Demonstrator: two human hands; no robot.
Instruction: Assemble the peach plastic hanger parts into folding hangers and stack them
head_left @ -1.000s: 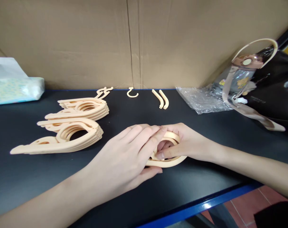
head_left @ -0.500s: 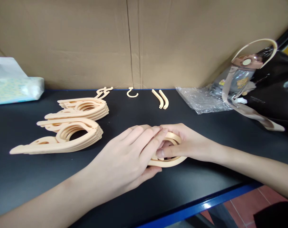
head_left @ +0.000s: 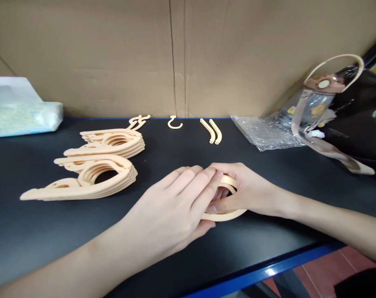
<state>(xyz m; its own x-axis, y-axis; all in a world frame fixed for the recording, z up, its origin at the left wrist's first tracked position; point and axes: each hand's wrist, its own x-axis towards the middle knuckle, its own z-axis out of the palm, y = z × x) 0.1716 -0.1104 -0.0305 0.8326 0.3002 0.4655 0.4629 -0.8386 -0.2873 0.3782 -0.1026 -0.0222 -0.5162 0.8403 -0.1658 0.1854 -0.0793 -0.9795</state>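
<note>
Between my hands, over the front of the table, is a cream plastic folding clothes hanger (head_left: 227, 216), its rounded end showing. My left hand (head_left: 178, 203) is closed over its left part, fingers together on top and thumb beneath. My right hand (head_left: 237, 186) grips the curved end, with the thumb reaching across the opening. The two hands touch at the fingertips, and much of the hanger is hidden under them. To the left lie two stacks of similar folded hangers, a near stack (head_left: 113, 188) and a far stack (head_left: 128, 149).
At the back of the black table (head_left: 175, 147) lie a loose hook (head_left: 179, 126), two curved strips (head_left: 215, 132) and small hooked pieces (head_left: 138, 122). A tissue pack (head_left: 26, 114) sits left. Right are a clear plastic bag (head_left: 262, 134), a strapped bottle (head_left: 318, 99) and a black bag (head_left: 358, 120).
The view has shifted slightly, so everything sits a little further right. My right thumb has moved slightly down and covers more of the hanger's opening. Both hands keep their grip.
</note>
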